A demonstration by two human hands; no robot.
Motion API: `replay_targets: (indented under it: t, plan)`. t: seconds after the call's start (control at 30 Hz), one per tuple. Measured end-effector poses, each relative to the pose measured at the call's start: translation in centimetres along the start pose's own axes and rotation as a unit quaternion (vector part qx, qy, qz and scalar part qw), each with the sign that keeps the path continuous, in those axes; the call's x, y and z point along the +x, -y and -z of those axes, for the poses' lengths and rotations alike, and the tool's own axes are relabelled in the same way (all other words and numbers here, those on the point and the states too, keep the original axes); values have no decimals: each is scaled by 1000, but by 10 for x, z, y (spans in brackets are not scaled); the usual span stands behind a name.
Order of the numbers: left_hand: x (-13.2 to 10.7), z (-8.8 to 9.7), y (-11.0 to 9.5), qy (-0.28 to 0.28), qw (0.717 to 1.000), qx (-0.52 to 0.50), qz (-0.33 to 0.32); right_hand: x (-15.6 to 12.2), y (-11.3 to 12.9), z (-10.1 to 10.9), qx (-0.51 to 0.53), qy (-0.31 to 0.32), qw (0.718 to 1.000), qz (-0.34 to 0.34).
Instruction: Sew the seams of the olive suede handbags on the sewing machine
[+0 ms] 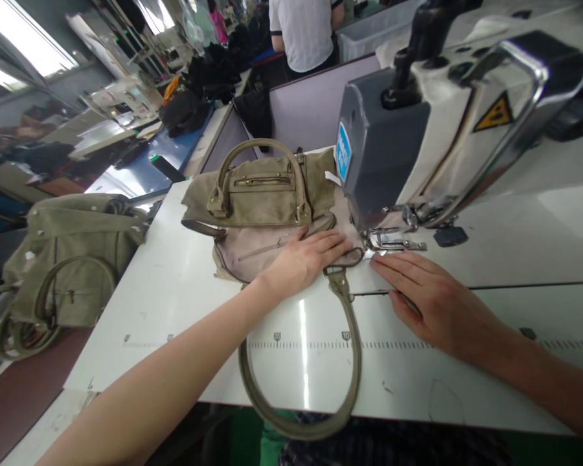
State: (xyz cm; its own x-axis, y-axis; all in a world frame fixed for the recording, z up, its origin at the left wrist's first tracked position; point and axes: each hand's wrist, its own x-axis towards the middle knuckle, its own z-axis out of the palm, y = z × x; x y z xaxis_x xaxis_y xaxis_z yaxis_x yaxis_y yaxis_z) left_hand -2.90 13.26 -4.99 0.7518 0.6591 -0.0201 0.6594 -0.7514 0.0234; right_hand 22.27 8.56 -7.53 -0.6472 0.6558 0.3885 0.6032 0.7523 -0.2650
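Note:
An olive-green handbag (pixel 265 194) lies on the white sewing table (pixel 175 304), its pale lining turned out toward the sewing machine (pixel 432 123). My left hand (pixel 306 259) lies flat on the lining, fingers stretched toward the presser foot (pixel 393 243). My right hand (pixel 432 298) rests flat on the table just right of the foot, fingers extended, with a thin dark tool partly under it. One olive bag handle (pixel 315 382) loops over the table's near edge.
A second olive handbag (pixel 68 259) sits on a stand at the left. A printed ruler scale (pixel 320 343) runs across the table. Behind stand more work tables with dark bags, and a person in a white shirt (pixel 304 32).

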Motion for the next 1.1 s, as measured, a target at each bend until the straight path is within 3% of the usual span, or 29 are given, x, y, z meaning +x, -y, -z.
replay_targets:
  t: [0.23, 0.37, 0.43, 0.5, 0.57, 0.67, 0.77, 0.83, 0.97, 1.1]
  plan:
    - [5, -8, 6, -34, 998, -28, 37, -3, -1, -1, 24, -27, 999, 0]
    - [6, -11, -3, -64, 986, -12, 153, -6, -3, -8, 15, -44, 999, 7]
    - [6, -9, -5, -39, 976, -19, 215, -8, -5, -12, 4, -50, 999, 8]
    - [-2, -3, -4, 5, 974, -31, 224, -10, -7, -16, -10, -56, 998, 10]
    - [-27, 4, -2, 36, 980, -39, 191, -12, -9, -17, -23, -61, 998, 12]
    - [-90, 10, -3, 60, 986, -63, 145, -13, -11, -17, -30, -66, 997, 22]
    - [-156, 8, -16, 69, 983, -80, 151, -10, -11, -17, -10, -73, 997, 21]
    - [-185, 5, -29, 67, 981, -85, 160, -7, -12, -17, 6, -76, 997, 16]
    - [-208, -1, -49, 55, 981, -88, 163, -13, -3, -18, 0, -74, 997, 4]
    - [-209, -4, -35, 61, 981, -101, 151, -39, 21, -27, -58, -55, 997, -12]
